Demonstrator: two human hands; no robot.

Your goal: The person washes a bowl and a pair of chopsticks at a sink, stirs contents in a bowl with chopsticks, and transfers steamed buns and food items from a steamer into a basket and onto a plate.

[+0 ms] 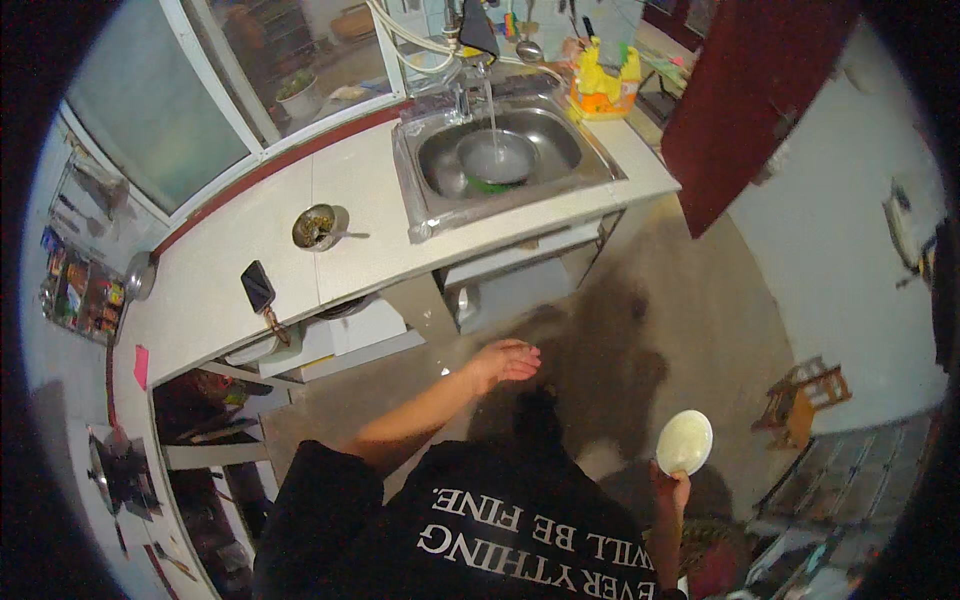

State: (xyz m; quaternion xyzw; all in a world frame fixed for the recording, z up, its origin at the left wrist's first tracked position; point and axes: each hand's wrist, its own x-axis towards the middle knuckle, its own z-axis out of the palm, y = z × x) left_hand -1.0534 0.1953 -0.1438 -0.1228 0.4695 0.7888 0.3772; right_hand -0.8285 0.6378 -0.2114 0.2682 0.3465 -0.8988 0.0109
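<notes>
My right hand (673,484) grips the lower rim of a pale, round plate (685,442), held out to the right over the floor. Nothing is in my left hand (506,363), which is held in front of my body with its fingers close together and extended. Ahead, water runs from the tap (462,103) into a metal bowl (497,156) standing in the stainless steel sink (553,135). Something green shows beneath that bowl. Left of the sink, a small metal bowl (314,227) with food bits and a spoon handle sits on the counter.
A smartphone (257,286) with a strap lies at the counter's (375,195) front edge. A yellow and orange container (606,82) stands right of the sink. A dark red curtain or panel (739,112) hangs at the right. A small wooden stool (802,405) is on the floor.
</notes>
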